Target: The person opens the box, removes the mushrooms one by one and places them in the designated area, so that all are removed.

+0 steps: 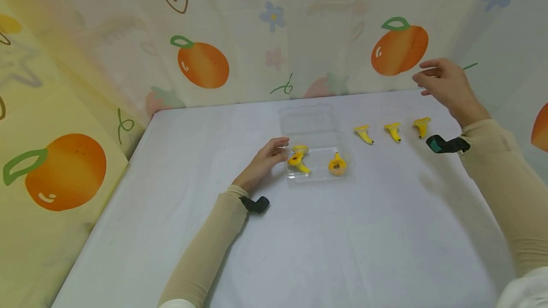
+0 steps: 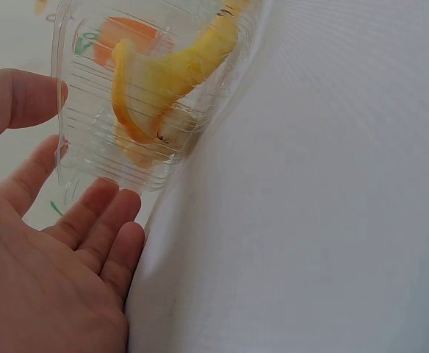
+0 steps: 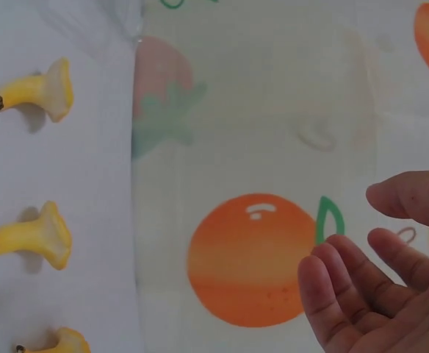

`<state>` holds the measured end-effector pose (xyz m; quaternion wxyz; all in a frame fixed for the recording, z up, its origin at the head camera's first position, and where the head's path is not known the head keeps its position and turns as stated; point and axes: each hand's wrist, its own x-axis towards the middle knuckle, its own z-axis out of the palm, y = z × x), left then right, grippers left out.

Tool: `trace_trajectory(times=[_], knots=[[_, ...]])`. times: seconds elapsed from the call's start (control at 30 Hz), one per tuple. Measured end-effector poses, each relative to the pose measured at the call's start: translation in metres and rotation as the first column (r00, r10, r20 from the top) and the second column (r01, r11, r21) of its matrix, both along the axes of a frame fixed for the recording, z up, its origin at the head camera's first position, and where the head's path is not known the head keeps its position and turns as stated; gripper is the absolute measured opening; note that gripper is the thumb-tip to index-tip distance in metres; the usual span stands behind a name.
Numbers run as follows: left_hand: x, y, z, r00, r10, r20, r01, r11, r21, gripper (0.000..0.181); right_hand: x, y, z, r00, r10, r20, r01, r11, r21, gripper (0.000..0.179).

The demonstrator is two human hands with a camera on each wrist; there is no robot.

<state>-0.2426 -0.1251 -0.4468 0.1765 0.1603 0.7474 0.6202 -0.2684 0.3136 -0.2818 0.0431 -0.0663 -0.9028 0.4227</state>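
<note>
Fingers (image 3: 323, 294) of the right hand (image 1: 449, 87): loosely bent, thumb well apart, nothing held; raised, well to the right of the box (image 1: 318, 168). Fingers of the left hand (image 1: 263, 160): relaxed, gap between thumb and fingertips, set at the box's left edge, not curled round it; pressure cannot be told.

Loose mushrooms, yellow, three (left (image 1: 364, 133), middle (image 1: 392, 132), right (image 1: 421, 127)): spaced row to the right of the box. Caps on the far side, stems running toward the person. From the right-hand fingers they lie lower and boxward; the right one is closest, and the right hand is the nearer of the two.

Box, clear plastic, one: open. Contents: yellow pair (image 1: 298, 160), overlapping, on its left side; single mushroom (image 1: 337, 166) on its right.

Lid (image 1: 309, 118), clear: folded back beyond the box.

Table (image 1: 299, 251), white-covered: under the box.

Curtain (image 1: 244, 27), fruit-printed: behind the box.
</note>
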Motion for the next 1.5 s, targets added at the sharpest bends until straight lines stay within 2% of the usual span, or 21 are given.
trace_trajectory(times=[0.7, 1.1, 1.5], knots=[[-0.001, 0.0, 0.0, 1.0, 0.002, -0.002, -0.002, 1.0, -0.014, 0.055, -0.001, -0.023, 0.004, 0.998, 0.049, -0.031, -0.047, 0.997, 0.062, 0.065], [0.0, 0.0, 0.001, 1.0, 0.0, 0.0, 0.0, 1.0, -0.005, 0.056, 0.001, -0.037, 0.004, 0.994, 0.089, -0.07, -0.088, 0.996, 0.025, 0.06], [0.0, -0.001, 0.001, 1.0, 0.011, 0.019, -0.011, 1.0, -0.009, 0.054, 0.001, -0.05, 0.004, 0.992, 0.111, -0.054, -0.11, 0.994, 0.022, 0.062]])
